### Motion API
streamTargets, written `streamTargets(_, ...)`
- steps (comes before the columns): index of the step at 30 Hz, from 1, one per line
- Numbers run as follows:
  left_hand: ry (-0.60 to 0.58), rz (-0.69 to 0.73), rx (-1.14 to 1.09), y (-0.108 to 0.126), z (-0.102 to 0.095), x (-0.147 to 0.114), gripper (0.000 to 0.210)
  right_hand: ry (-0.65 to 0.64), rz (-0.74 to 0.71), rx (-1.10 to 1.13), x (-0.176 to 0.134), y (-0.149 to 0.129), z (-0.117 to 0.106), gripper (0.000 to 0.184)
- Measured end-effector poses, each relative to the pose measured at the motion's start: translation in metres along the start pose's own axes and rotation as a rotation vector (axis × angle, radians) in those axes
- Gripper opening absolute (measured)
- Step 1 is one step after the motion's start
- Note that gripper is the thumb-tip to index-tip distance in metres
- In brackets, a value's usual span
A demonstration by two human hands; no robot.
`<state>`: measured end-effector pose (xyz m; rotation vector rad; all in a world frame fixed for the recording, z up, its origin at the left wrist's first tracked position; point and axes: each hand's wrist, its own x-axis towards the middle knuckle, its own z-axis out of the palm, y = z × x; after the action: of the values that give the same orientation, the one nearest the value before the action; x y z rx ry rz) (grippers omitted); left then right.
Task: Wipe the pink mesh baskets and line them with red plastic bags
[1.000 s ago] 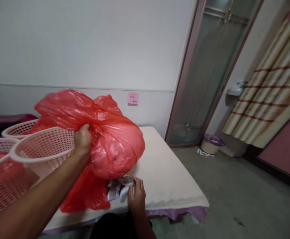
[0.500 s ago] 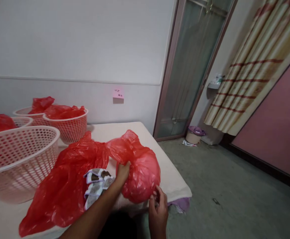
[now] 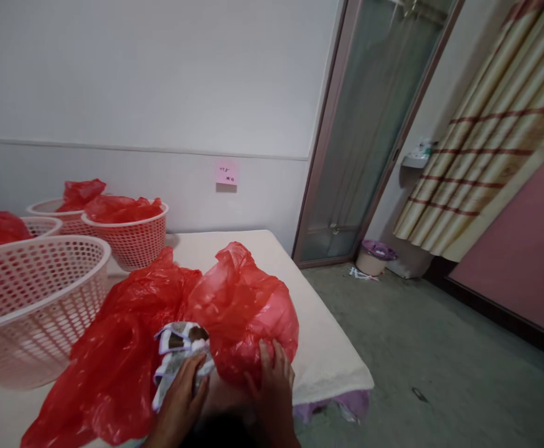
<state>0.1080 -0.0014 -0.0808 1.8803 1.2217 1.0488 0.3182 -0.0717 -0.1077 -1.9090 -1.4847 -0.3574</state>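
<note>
A full red plastic bag [image 3: 248, 305] sits near the front right of the white-covered bed. My right hand [image 3: 274, 386] rests against its near side, fingers spread and open. My left hand [image 3: 183, 395] is at the near edge of a small stack of folded patterned cloths [image 3: 173, 358], grey, white and brown with purple trim. Its fingers touch the cloths, with the thumb held apart. Left of the stack a second red plastic bag [image 3: 117, 361] lies crumpled and spread out, touching the full one. What fills the right bag cannot be made out, apart from a pinkish bulk.
A large pink plastic basket [image 3: 43, 298] stands at the left. Behind it are smaller baskets with red bags, one a perforated basket [image 3: 132, 239]. A pink note [image 3: 226, 173] is on the wall. A bin [image 3: 372, 256] stands by the glass door [image 3: 370, 124]. The bed edge drops to the floor at right.
My left hand has let go of the gathered neck of the full bag and moved down to the folded cloths. The bag's top has loosened. My right hand has moved up onto the bag.
</note>
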Motion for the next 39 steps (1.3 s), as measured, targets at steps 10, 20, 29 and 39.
streamTargets(10, -0.008, 0.003, 0.044, -0.036, 0.013, 0.025, 0.031, -0.18, 0.212, 0.043, 0.121, -0.012, 0.062, 0.059)
streamTargets(20, -0.004, -0.09, 0.052, -0.038, 0.015, 0.026, 0.028, -0.196, 0.307, 0.177, 0.258, -0.013, 0.134, 0.06)
streamTargets(29, 0.028, -0.088, 0.045, -0.017, 0.011, 0.02, 0.03, -0.343, 0.236, 0.593, 0.125, -0.061, 0.098, 0.037)
streamTargets(39, 0.163, 0.079, -0.029, 0.007, -0.004, -0.014, 0.018, -0.549, 0.41, 0.817, 0.059, -0.097, 0.068, 0.064)
